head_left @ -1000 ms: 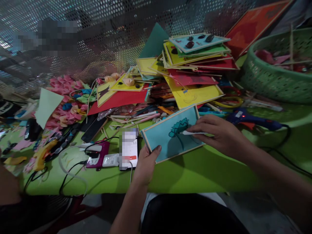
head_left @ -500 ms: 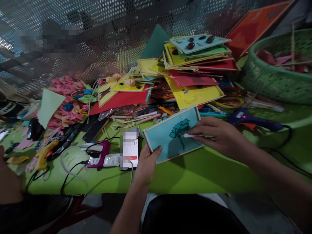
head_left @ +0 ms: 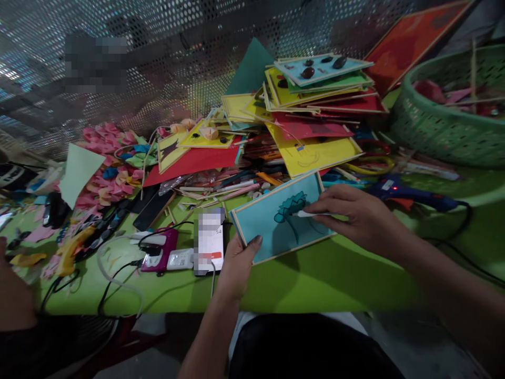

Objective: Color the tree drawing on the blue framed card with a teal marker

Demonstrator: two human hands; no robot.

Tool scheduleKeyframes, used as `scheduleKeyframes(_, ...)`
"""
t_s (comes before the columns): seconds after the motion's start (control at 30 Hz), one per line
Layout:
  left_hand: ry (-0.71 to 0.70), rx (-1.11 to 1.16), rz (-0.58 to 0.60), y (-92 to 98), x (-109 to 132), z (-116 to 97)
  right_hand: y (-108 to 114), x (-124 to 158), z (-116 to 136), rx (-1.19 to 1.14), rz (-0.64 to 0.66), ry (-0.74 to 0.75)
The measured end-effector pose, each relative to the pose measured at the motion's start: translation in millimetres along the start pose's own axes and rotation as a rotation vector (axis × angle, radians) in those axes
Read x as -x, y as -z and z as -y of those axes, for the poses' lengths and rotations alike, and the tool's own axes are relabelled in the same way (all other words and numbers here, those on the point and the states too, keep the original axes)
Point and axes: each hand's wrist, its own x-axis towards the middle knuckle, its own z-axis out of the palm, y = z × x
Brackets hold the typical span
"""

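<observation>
Head view: rect. blue card point(head_left: 260, 229) w/ thin wood-strip edging point(head_left: 276, 192) tilts over smooth green bench point(head_left: 315, 284), btwn L hand point(head_left: 236, 266), gripping its lower-left corner, & R hand point(head_left: 343, 210), pinching slim white stick point(head_left: 310, 213) at scalloped teal drawing point(head_left: 291, 206). Bare bench btwn card & bench's front edge; yellow card point(head_left: 313, 154) close behind.

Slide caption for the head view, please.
Left hand holds a blue card; right hand holds a white stick at its teal drawing.
</observation>
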Motion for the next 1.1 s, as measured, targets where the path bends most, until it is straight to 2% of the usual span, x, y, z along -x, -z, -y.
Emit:
scheduleKeyframes(0.1,0.002,-0.002,0.006,-1.1,-0.2,-2.0,-0.4,0.1,-0.1,-0.019,0.036,-0.003)
scheduleKeyframes(0.27,0.004,-0.002,-0.005,-2.8,0.1,-4.3,-1.4,-0.6,0.3,0.007,-0.006,-0.016)
scheduleKeyframes(0.4,0.011,-0.006,-0.006,-2.0,-0.1,-3.1,-0.8,-1.2,1.6,-0.013,0.036,-0.025)
scheduleKeyframes(0.6,0.000,-0.023,-0.008,-1.2,0.4,-2.1,-1.7,-1.9,3.3,-0.004,-0.005,-0.017)
scheduleKeyframes(0.77,0.007,-0.023,0.007,0.4,0.9,-1.3,-1.6,-1.2,2.2,-0.036,0.053,0.007)
scheduleKeyframes(0.9,0.011,-0.007,-0.009,-0.3,0.5,-1.1,0.2,-1.5,2.7,-0.043,0.033,-0.029)
scheduleKeyframes(1.1,0.014,-0.009,-0.002,-1.3,0.3,-1.4,0.8,-0.5,3.3,-0.057,0.153,0.024)
